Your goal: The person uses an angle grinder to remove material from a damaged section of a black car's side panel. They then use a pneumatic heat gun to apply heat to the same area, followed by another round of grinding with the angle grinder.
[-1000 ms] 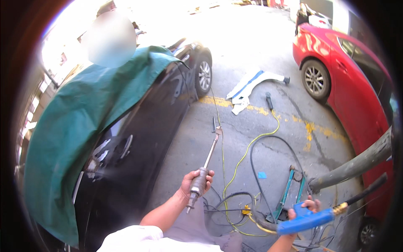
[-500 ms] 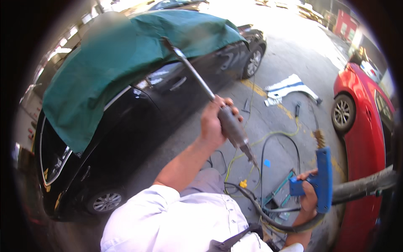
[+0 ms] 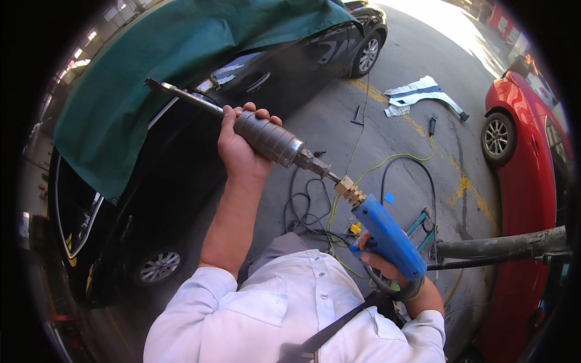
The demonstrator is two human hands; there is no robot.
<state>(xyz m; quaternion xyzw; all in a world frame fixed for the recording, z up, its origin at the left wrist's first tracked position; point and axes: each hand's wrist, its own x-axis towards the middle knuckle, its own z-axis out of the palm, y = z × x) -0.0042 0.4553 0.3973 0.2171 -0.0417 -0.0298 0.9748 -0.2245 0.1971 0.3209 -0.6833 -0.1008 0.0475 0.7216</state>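
My left hand [image 3: 237, 145] grips the ribbed grey weight of a long metal slide-hammer rod [image 3: 266, 138], raised over my chest. The thin rod end points up-left toward the black car [image 3: 181, 175]. The rod's other tip meets the brass nose [image 3: 350, 191] of a blue pistol-shaped tool [image 3: 387, 236]. My right hand [image 3: 378, 261] holds that blue tool by its handle, with a dark cable looping off below. A green cloth [image 3: 151, 72] covers the black car's roof and side.
A red car [image 3: 526, 163] stands at the right. Black and yellow cables [image 3: 363, 175] lie on the concrete floor. A white body panel [image 3: 420, 94] lies farther back. A grey pipe [image 3: 502, 245] juts in from the right beside a teal frame [image 3: 420, 224].
My view has swung left and down. The rod has tilted and its tip now meets the blue tool's brass nose; both hands have come closer together.
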